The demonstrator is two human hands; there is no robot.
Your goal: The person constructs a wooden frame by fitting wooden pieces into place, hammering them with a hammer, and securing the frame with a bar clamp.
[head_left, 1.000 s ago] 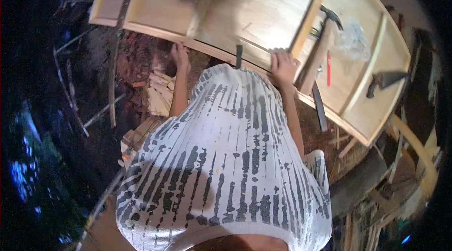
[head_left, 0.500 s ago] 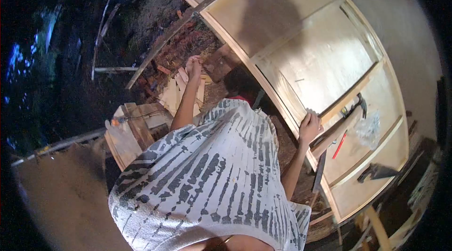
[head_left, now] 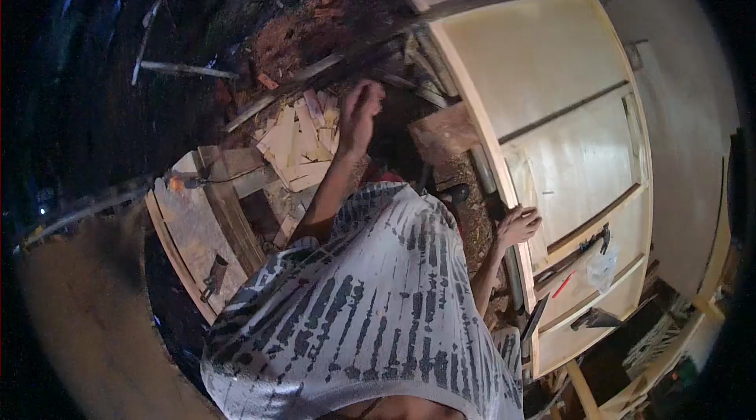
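Note:
My right hand (head_left: 518,226) rests on the near edge of a large wooden panel frame (head_left: 492,127), its fingers stretched loosely over the rail. Beside it, a narrow wood strip (head_left: 521,177) lies along the inside of the frame. On the panel close to this hand are a hammer (head_left: 605,239), a red pencil (head_left: 562,285) and a clear plastic bag (head_left: 603,269). My left hand (head_left: 362,114) is raised over the ground, away from the panel, with loosely bent fingers and nothing visible in it. A dark-handled tool (head_left: 596,318) lies lower on the panel.
Pale wood offcuts (head_left: 298,144) are piled beyond my left arm. A wooden bench top (head_left: 189,219) stands at the left, with a dark metal tool (head_left: 213,278) on it. A brown board (head_left: 445,133) leans near the frame. Timber lies at the lower right.
My view has turned, so the panel appears more upright and the bench shows more. My left hand has lifted and its fingers have loosened; my right hand stays at the frame's edge, fingers flatter.

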